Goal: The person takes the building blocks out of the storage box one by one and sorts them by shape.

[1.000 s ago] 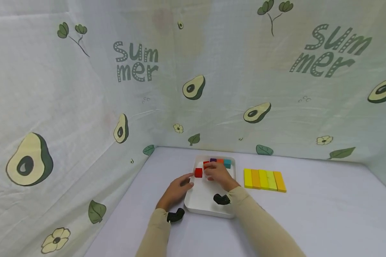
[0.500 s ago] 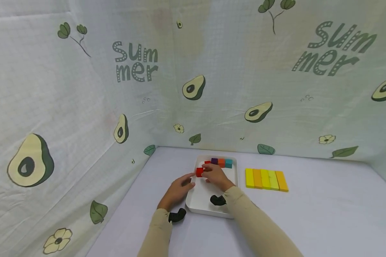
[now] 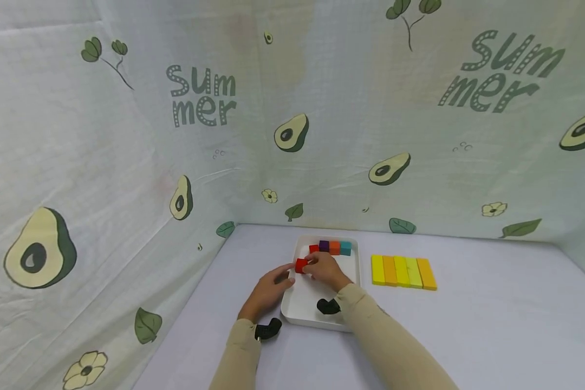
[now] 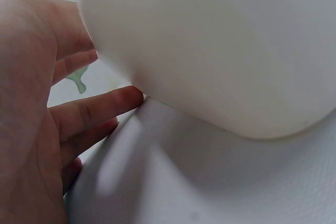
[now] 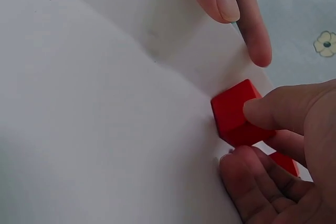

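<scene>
A white tray (image 3: 304, 311) lies on the table in the head view. My right hand (image 3: 313, 266) pinches a red cube (image 3: 300, 265) near the tray's left wall. In the right wrist view thumb and fingers are closed on that red cube (image 5: 234, 112), and another red piece (image 5: 286, 162) shows behind them. My left hand (image 3: 284, 274) rests with straight fingers against the tray's left edge. The left wrist view shows its fingers (image 4: 94, 109) touching the tray's outer wall (image 4: 210, 51). A red (image 3: 314, 248), a purple (image 3: 324, 246), an orange (image 3: 335, 247) and a teal cube (image 3: 346, 248) line the tray's far end.
A row of yellow and orange bars (image 3: 402, 272) lies on the table right of the tray. Printed cloth walls (image 3: 127, 189) close the left and back sides. Black wrist cameras (image 3: 267, 329) sit at both cuffs.
My right hand has moved left across the tray from the row of cubes to the lone red cube and has closed on it. The left hand has stayed at the tray's edge.
</scene>
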Demonstrator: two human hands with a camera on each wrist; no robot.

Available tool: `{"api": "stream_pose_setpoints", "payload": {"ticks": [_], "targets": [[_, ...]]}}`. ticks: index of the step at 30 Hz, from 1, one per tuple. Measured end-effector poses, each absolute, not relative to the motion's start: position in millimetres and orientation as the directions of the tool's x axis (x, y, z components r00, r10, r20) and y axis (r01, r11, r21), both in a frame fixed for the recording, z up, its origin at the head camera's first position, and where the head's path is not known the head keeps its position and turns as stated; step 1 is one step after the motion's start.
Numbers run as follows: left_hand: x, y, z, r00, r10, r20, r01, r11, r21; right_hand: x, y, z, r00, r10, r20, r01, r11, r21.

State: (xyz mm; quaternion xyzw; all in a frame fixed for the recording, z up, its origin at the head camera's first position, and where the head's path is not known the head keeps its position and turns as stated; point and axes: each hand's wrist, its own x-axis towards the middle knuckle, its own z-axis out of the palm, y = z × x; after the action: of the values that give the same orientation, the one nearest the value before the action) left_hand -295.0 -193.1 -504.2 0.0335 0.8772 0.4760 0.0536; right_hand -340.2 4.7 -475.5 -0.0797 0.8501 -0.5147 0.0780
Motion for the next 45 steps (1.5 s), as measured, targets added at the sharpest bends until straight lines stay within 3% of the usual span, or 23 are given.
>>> {"api": "stream_pose_setpoints", "payload": {"ticks": [8, 19, 30, 45], "targets": [[-287.1, -194.6, -505.1, -0.991, 0.126, -0.045, 0.032, 0.553, 0.833, -332.2, 10.5, -476.6, -0.978, -0.196, -0.074, -0.014, 0.414, -0.910], [-287.5, -193.2, -502.2, -0.993, 0.107, -0.045, 0.022, 0.555, 0.832, -318.1, 30.8, -452.6, -0.981, -0.191, -0.035, 0.005, 0.155, -0.988], [-290.1, -192.0, -504.7, -0.994, 0.104, -0.046, 0.016, 0.528, 0.849, -296.1, 69.3, -437.1, -0.993, -0.117, -0.014, 0.011, 0.030, -0.999], [-292.2, -192.4, -504.0, -0.993, 0.110, -0.043, 0.024, 0.547, 0.837, -269.4, 121.7, -428.2, -0.998, -0.045, -0.051, 0.050, 0.026, -0.998]]}}
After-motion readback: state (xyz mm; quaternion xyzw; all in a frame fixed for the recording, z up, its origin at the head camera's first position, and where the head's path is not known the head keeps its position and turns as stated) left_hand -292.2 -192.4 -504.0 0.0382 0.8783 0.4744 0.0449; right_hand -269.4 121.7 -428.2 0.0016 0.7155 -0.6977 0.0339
